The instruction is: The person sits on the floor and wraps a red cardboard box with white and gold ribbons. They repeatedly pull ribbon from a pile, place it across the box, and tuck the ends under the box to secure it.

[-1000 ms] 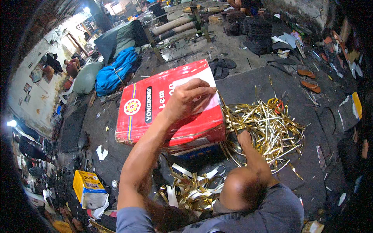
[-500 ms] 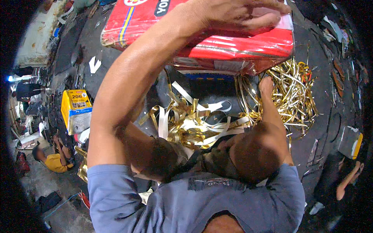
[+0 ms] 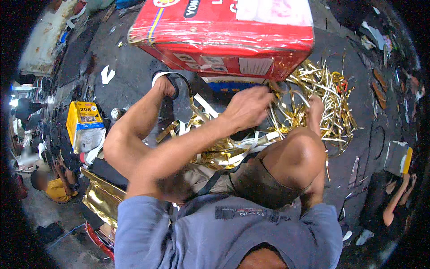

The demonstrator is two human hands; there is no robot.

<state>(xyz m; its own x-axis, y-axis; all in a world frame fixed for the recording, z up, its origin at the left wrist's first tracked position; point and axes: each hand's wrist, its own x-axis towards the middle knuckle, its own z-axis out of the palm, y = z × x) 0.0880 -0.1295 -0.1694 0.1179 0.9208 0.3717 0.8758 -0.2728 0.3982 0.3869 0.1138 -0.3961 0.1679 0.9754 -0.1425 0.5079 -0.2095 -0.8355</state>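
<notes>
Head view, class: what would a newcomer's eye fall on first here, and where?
Probably the big red box at the top centre, cut off by the picture's edge. Next, the shiny tangle of gold strips right of centre, with the right hand at its left side. The left hand, a little blurred, shows near the middle, just below the box in the picture.

A workshop, shown by heaped gold strips (image 3: pixel 333 98), a gold sheet (image 3: pixel 102 193) and scraps (image 3: pixel 106 75) littering the floor (image 3: pixel 130 78).
</notes>
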